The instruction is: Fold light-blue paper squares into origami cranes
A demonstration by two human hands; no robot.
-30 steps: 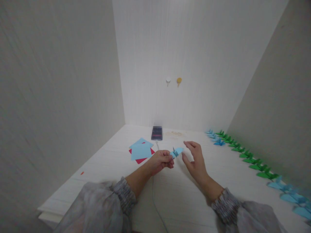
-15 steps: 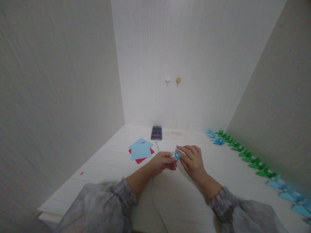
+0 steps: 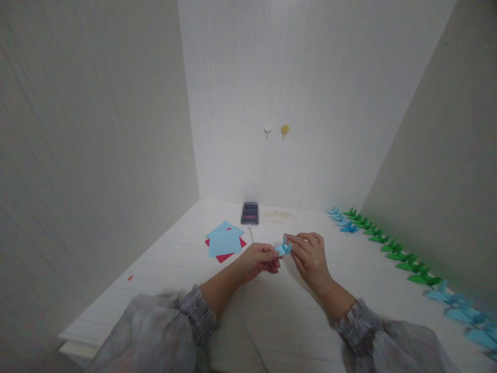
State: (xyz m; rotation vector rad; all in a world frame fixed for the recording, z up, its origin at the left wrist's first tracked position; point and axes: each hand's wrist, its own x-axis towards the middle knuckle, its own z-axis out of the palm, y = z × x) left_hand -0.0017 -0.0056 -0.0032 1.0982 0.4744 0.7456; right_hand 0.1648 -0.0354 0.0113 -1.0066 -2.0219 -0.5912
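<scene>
A small light blue origami crane (image 3: 283, 249) is held above the table, in front of me. My left hand (image 3: 261, 259) pinches one end of it between thumb and forefinger, the other fingers curled below. From the other side, my right hand (image 3: 310, 259) has its fingertips closed on the crane's upright narrow point and right side. The thumb of that hand is partly hidden behind its fingers. Left of the crane, square paper sheets (image 3: 225, 243) in light blue and red lie overlapping on the table.
A phone (image 3: 249, 213) stands at the back wall, with a white cable (image 3: 245, 316) running toward me under my left arm. Green paper cranes (image 3: 407, 264) and blue paper cranes (image 3: 462, 313) line the right side. A small red scrap (image 3: 130, 278) lies at left. Two hooks (image 3: 284, 129) hang on the wall.
The crane has shifted slightly to the right and its upright point now meets my right fingertips. My left fingers have drawn back a little toward its end.
</scene>
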